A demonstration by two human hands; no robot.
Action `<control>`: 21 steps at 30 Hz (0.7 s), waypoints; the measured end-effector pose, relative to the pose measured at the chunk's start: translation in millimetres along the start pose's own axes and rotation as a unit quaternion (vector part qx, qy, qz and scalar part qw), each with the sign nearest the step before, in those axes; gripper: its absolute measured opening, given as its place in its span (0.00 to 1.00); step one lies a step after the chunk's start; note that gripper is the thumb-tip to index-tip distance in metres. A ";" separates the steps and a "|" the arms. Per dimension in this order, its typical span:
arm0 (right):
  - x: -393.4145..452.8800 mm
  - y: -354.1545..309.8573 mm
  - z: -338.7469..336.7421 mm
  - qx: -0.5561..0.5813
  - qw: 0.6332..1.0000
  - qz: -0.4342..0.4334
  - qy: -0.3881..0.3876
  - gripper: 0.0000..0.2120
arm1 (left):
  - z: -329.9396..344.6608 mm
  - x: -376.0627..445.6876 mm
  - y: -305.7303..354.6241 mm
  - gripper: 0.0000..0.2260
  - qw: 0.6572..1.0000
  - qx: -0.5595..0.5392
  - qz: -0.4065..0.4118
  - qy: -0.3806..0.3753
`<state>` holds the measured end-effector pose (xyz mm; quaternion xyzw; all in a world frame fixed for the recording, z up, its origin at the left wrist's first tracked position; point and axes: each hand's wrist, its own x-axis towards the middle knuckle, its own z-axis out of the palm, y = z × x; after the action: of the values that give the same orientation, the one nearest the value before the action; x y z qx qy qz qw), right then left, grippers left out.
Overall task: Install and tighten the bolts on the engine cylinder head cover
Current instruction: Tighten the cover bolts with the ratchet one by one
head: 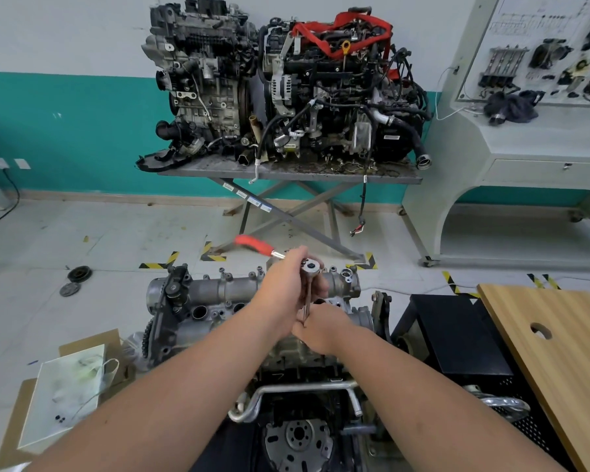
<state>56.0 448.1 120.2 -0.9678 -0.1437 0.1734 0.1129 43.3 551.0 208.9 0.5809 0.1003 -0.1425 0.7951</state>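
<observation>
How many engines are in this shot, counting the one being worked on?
3: two on the metal stand by the wall, left engine, right engine, and the near engine under both hands.

Both forearms reaching toward twelve o'clock, left hand (283, 284) curled in a grip, right hand (321, 327) just below, fingers apparently curled.

A teal-and-white wall (65, 107) backs a pale floor (82, 229) and wooden tabletop (566, 335).

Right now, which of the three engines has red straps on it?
The right engine on the steel table at the wall. Red straps cross its top. The left engine beside it and the near engine under the hands carry none.
</observation>
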 end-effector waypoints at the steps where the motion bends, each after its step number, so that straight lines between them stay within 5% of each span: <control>1: -0.4 1.3 0.3 0.002 1.000 0.000 -0.003 0.16 | 0.1 1.5 6.8 0.10 0.999 0.039 -0.021 -0.002; 4: -1.7 -1.9 1.2 -0.005 1.000 0.003 -0.012 0.18 | 0.2 5.7 24.7 0.06 0.981 0.190 -0.033 -0.031; 6: -1.9 -1.6 1.2 -0.013 1.000 0.003 -0.017 0.19 | 0.8 4.1 37.1 0.07 0.936 0.346 -0.010 -0.055; 10: -3.9 -2.2 1.4 -0.003 1.000 0.015 -0.012 0.20 | 5.4 -0.1 56.4 0.15 0.755 0.640 0.117 -0.087; 12: -3.5 -2.7 1.9 0.002 1.000 0.019 -0.011 0.20 | 9.9 -4.8 59.5 0.14 0.696 0.694 0.148 -0.112; 17: -4.4 -2.7 1.5 0.040 0.999 0.023 -0.001 0.18 | 9.7 -7.3 44.6 0.17 0.487 0.810 0.306 -0.117; 19: -7.3 -2.4 -0.5 0.061 0.998 0.028 0.006 0.15 | 4.8 -4.1 32.7 0.16 0.474 0.788 0.381 -0.098; 21: -5.9 -2.3 0.1 0.042 0.999 0.013 0.007 0.13 | -1.4 -1.4 22.0 0.17 0.509 0.720 0.466 -0.074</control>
<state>50.1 448.3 122.5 -0.9651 -0.1232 0.1742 0.1518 49.6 558.8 228.6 0.9043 -0.3809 0.1830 0.0608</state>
